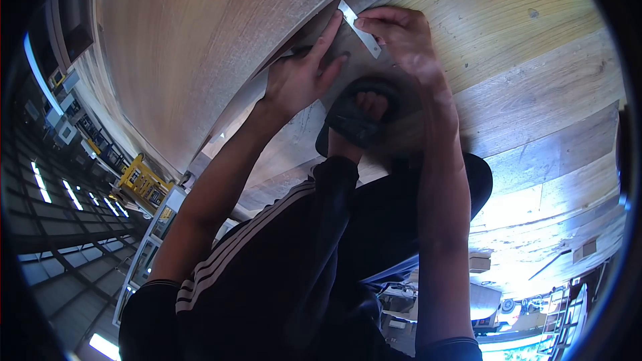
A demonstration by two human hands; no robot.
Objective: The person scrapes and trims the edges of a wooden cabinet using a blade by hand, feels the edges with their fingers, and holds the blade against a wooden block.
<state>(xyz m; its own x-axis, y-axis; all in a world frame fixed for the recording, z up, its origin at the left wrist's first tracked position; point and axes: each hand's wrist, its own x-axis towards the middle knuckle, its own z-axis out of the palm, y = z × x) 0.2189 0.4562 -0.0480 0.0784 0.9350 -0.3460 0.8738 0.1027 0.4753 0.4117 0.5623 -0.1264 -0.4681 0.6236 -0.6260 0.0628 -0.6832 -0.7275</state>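
Note:
A thin, flat, pale metal strip [361, 32] lies at a slant near the top centre, beside the lower edge of a large curved wood-grain panel [200, 27]. My right hand [401, 37] pinches the strip's right edge between thumb and fingers. At the strip's upper end, the outstretched index finger of my left hand [304, 77] touches it or rests just beside it; the thumb is spread apart and this hand grips nothing. Below both hands is my foot in a dark sandal [358, 113], on the wood-grain floor.
Wood-grain boards [528, 73] spread out on the right. A yellow metal frame [142, 179] stands at the left, near a white-framed rack [160, 217]. A small box [479, 263] and a ladder-like rack [565, 314] appear at the lower right. My dark-trousered legs fill the lower centre.

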